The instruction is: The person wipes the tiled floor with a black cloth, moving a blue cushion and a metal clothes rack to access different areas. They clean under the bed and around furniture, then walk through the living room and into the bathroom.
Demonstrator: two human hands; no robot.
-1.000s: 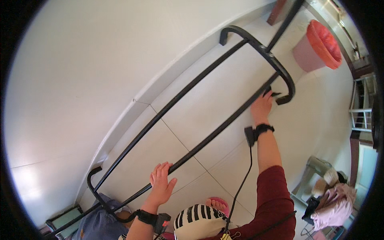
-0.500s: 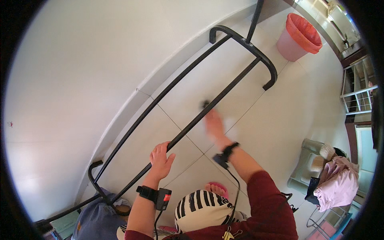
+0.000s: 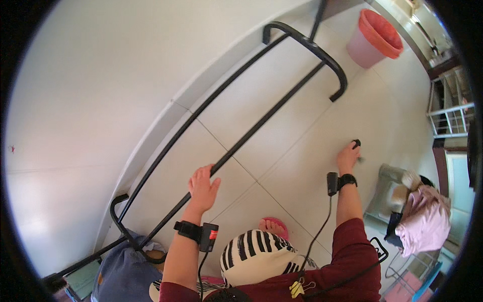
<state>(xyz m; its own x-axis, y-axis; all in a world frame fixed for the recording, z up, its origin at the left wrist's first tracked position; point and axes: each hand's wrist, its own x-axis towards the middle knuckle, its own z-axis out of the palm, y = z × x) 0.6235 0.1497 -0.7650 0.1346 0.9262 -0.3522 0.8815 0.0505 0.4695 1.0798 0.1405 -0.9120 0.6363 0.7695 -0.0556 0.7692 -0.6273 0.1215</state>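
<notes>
A black tubular metal rack (image 3: 266, 117) runs diagonally over the tiled floor beside the wall, with two long parallel bars and curved feet at both ends. My left hand (image 3: 204, 189) is closed over the nearer bar, its thumb apart on the near side. Out to the right, away from the rack, my right hand (image 3: 347, 158) is closed on a small black object (image 3: 356, 144). Only a dark piece of that object shows past the fingers, so its kind cannot be made out. A black strap with a small box and cable sits on each wrist.
A pink bin (image 3: 363, 48) with a red liner stands at the far right. On the right, pink clothing (image 3: 425, 221) lies over a grey-green seat (image 3: 385, 194), near a white wire shelf (image 3: 450, 121). Blue-grey cloth (image 3: 126, 272) lies by the rack's near-left foot.
My right hand has swung right, from beside the rack's nearer bar to open floor near the seat, with the dark object in it. My left hand stays on the bar.
</notes>
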